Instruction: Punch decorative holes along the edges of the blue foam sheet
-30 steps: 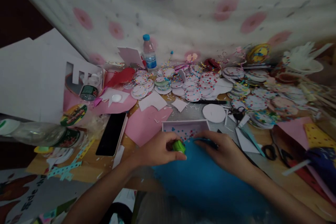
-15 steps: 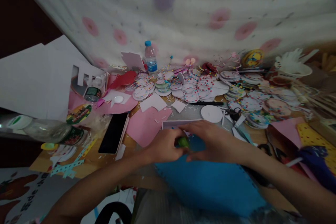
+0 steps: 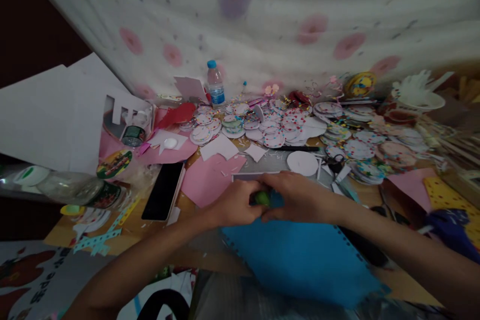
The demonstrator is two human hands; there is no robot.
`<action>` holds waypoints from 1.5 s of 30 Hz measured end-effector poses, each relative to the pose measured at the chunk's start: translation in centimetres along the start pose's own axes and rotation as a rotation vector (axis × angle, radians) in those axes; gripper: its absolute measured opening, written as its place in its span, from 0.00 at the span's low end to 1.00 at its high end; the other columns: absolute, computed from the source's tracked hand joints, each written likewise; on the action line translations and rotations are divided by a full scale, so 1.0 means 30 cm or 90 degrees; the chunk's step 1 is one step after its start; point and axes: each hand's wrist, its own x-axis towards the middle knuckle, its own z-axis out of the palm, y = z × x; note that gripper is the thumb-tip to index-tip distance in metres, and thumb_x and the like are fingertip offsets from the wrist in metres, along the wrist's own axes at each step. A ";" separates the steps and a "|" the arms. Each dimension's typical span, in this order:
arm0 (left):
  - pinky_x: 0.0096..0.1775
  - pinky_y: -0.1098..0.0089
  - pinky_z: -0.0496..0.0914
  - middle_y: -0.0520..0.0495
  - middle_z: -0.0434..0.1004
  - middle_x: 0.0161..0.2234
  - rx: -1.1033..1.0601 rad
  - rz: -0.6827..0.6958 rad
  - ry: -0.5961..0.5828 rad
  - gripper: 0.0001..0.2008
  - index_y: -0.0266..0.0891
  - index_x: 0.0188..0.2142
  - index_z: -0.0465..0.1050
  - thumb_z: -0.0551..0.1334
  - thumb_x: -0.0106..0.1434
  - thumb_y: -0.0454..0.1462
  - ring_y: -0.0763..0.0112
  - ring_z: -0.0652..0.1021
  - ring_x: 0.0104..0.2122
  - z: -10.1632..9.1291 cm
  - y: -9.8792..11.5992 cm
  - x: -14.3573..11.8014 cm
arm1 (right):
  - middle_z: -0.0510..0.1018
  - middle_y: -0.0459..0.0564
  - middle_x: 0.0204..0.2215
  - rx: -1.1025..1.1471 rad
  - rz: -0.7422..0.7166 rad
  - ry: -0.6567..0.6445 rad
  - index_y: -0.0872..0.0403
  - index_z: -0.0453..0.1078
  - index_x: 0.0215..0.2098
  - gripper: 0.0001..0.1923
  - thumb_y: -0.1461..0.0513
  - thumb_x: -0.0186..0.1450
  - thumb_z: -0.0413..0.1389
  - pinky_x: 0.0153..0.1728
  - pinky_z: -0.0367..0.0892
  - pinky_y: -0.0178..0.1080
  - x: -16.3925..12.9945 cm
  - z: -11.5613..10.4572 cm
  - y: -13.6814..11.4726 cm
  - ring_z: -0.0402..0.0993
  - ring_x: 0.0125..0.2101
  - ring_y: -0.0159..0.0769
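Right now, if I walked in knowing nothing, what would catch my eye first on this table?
Probably the bright blue sheet at the near edge, with the left hand and right hand meeting over a small green object at its far end. Behind them, a spread of dotted paper circles fills the back of the table, with a water bottle standing against the curtain.

Your table (image 3: 131, 232): wood, cluttered.
On it: phone (image 3: 163, 191), pink paper (image 3: 210, 177), blue sheet (image 3: 300, 257), discs (image 3: 273, 127), bottle (image 3: 215, 84).
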 end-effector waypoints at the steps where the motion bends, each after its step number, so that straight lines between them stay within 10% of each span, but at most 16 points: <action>1: 0.28 0.74 0.64 0.48 0.77 0.30 -0.017 -0.007 -0.003 0.11 0.33 0.37 0.75 0.64 0.53 0.33 0.70 0.74 0.29 -0.005 0.001 0.001 | 0.78 0.55 0.43 0.041 0.007 0.013 0.54 0.67 0.50 0.31 0.51 0.53 0.65 0.41 0.67 0.45 -0.011 -0.005 0.019 0.75 0.43 0.49; 8: 0.31 0.74 0.67 0.49 0.77 0.30 -0.097 -0.039 -0.094 0.16 0.34 0.37 0.75 0.68 0.54 0.44 0.71 0.75 0.30 -0.051 -0.038 -0.014 | 0.79 0.47 0.30 0.311 0.114 0.061 0.54 0.73 0.35 0.14 0.53 0.63 0.54 0.33 0.69 0.38 -0.090 0.050 0.181 0.75 0.31 0.38; 17: 0.48 0.61 0.63 0.43 0.77 0.40 0.240 0.120 -0.106 0.14 0.39 0.42 0.73 0.63 0.61 0.44 0.58 0.74 0.44 -0.114 -0.029 -0.034 | 0.80 0.48 0.33 0.301 0.133 0.201 0.52 0.72 0.36 0.10 0.55 0.64 0.54 0.35 0.71 0.38 -0.151 0.118 0.148 0.76 0.33 0.39; 24: 0.44 0.68 0.66 0.45 0.77 0.40 -0.014 -0.003 -0.106 0.15 0.38 0.43 0.73 0.53 0.68 0.44 0.65 0.75 0.41 -0.145 -0.086 -0.055 | 0.78 0.48 0.31 0.341 0.153 0.278 0.52 0.69 0.36 0.09 0.56 0.65 0.52 0.36 0.69 0.37 -0.123 0.203 0.089 0.75 0.34 0.37; 31: 0.52 0.58 0.64 0.39 0.79 0.44 -0.432 -0.037 0.078 0.20 0.36 0.47 0.71 0.58 0.64 0.49 0.56 0.75 0.49 -0.140 -0.148 -0.194 | 0.78 0.47 0.29 0.310 0.151 0.296 0.52 0.69 0.37 0.09 0.56 0.66 0.52 0.33 0.70 0.36 -0.106 0.186 0.070 0.75 0.31 0.36; 37: 0.54 0.56 0.63 0.38 0.78 0.47 -0.505 -0.097 0.155 0.19 0.39 0.48 0.70 0.62 0.62 0.48 0.54 0.73 0.53 -0.047 -0.142 -0.277 | 0.79 0.48 0.37 0.248 0.103 0.202 0.50 0.69 0.41 0.09 0.56 0.68 0.50 0.38 0.71 0.37 -0.180 0.174 0.080 0.77 0.37 0.37; 45: 0.54 0.56 0.63 0.38 0.75 0.50 -0.473 -0.044 0.134 0.17 0.39 0.45 0.71 0.62 0.62 0.47 0.54 0.70 0.55 -0.009 -0.106 -0.256 | 0.80 0.47 0.30 0.244 0.219 0.375 0.50 0.72 0.37 0.10 0.54 0.65 0.53 0.27 0.72 0.34 -0.274 0.188 0.108 0.77 0.29 0.37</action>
